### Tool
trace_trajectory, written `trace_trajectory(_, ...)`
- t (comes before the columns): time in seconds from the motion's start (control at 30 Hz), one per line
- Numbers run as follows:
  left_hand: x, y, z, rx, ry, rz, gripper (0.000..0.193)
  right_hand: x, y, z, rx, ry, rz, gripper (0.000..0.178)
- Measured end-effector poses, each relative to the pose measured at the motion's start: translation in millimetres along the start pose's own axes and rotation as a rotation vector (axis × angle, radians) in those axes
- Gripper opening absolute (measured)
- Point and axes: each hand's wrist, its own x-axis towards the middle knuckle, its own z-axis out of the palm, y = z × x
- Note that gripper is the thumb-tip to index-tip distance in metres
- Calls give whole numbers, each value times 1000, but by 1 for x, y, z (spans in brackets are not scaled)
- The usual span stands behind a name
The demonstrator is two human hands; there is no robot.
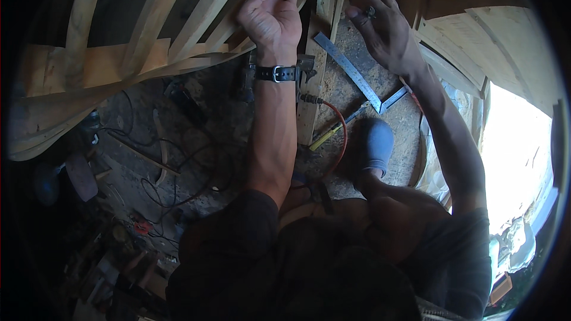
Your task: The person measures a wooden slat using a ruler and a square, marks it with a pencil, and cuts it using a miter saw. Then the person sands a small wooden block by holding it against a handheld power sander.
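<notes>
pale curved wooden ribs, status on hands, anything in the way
Left hand, palm showing, by pale curved wooden ribs. Right hand raised, small shiny item there, grip unclear. Silver L-shaped metal square on floor, possibly in the way.

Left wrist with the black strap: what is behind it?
Behind the left wrist, dark metal parts show on both sides; the middle is covered, so whether they join cannot be told.

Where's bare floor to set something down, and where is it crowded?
On the floor, sawdust-speckled patches lie between the steel square and right hand, and right of the blue shoe. Leftward it's crowded with dark cables and wood strips.
</notes>
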Motion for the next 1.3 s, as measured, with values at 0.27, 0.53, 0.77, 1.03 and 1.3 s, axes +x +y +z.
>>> trace_trajectory(0.27, -1, 9, 3, 26, 12, -37, 75, -96, 56, 78, -193, -545, 416, 40)
trace_trajectory(0.53, -6, 7, 4, 15, -4, -59, 49, -188, 100, 74, -245, -629, 533, 52)
trace_trajectory(0.77, -6, 8, 2, 12, -78, -12, 73, -197, 87, 60, -91, -550, 517, 42)
trace_trajectory(1.03, -6, 9, -1, 24, -34, -10, 70, -190, 57, 33, -12, -546, 437, 41)
trace_trajectory(1.3, -7, 8, 0, 19, -36, 11, 71, -144, 13, -27, -266, -233, -2, 40)
